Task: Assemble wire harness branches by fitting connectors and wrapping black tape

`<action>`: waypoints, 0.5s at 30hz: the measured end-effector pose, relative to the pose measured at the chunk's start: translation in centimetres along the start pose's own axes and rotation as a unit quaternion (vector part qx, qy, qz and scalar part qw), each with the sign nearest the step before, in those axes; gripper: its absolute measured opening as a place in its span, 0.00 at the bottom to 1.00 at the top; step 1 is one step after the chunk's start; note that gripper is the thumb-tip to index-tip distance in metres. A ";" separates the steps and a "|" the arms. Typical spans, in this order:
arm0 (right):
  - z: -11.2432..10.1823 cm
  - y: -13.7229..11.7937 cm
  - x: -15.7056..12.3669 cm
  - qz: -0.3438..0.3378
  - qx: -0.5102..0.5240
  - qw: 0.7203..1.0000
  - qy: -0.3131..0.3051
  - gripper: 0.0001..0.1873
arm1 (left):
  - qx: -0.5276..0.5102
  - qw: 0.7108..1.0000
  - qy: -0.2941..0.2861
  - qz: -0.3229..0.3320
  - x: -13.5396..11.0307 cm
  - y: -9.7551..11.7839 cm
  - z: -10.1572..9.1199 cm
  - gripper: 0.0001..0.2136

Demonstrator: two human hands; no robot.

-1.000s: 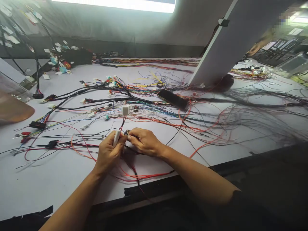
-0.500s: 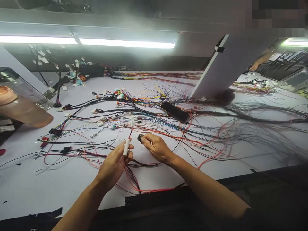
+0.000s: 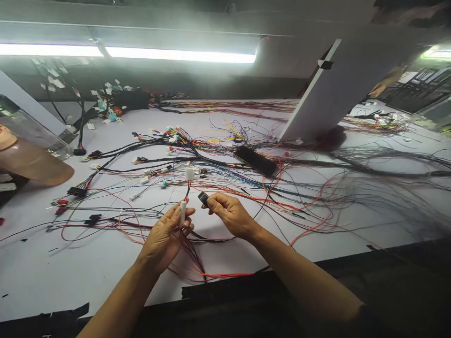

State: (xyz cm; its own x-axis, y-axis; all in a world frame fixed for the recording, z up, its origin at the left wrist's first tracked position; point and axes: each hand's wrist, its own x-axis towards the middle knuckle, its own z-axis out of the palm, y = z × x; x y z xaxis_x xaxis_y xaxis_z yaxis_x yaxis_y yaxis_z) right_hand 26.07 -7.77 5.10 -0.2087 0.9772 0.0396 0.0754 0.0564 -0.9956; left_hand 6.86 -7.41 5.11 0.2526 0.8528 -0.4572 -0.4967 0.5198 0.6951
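My left hand [image 3: 169, 230] is closed on a slim white sleeve [image 3: 182, 213], held upright between thumb and fingers. Red and black wires [image 3: 188, 190] run from its top to a white connector [image 3: 189, 174]; more wires hang below that hand. A small black tape roll [image 3: 203, 198] is pinched between the thumb and fingers of my right hand [image 3: 230, 213], tilted toward the sleeve but apart from it. My fingers partly cover the roll.
Loose wires and connectors spread over the white table [image 3: 116, 277]. A black phone-like slab [image 3: 256, 160] lies on the harness. A white panel [image 3: 313, 98] leans at the right, with another person's hand [image 3: 378, 89] beyond it. A bottle [image 3: 38, 159] lies at the left.
The black tape roll has turned in my right hand, showing a flatter face. My left hand has shifted slightly left with the white sleeve, and the connector is a little lower left. The view has shifted slightly.
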 end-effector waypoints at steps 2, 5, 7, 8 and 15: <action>0.0 -0.1 -0.3 -0.002 -0.012 1.000 0.000 0.18 | 0.011 1.000 -0.001 -0.013 -0.2 0.1 -0.1 0.20; -0.1 -0.4 -0.8 0.000 -0.041 0.999 0.006 0.19 | 0.029 0.999 -0.027 -0.032 -0.8 0.1 -0.5 0.18; -0.1 -0.5 -1.2 0.000 -0.059 0.998 0.007 0.18 | 0.038 0.997 -0.054 -0.043 -1.1 0.1 -0.7 0.19; -0.1 -0.5 -1.4 -0.002 -0.067 0.998 0.007 0.18 | 0.041 0.996 -0.063 -0.046 -1.3 0.0 -0.9 0.19; -0.5 0.9 -1.0 -0.044 -0.301 0.952 0.035 0.15 | 0.091 0.996 -0.008 0.015 -1.4 -0.9 -1.6 0.18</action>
State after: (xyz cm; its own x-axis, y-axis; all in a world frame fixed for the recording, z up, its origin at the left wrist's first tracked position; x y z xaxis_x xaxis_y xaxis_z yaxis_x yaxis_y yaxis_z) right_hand 26.82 -8.60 4.18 -0.1766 0.9731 0.1480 0.6104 0.2262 -0.7591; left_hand 5.61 -9.16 4.29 0.2531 0.8685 -0.4263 -0.3463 0.4927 0.7983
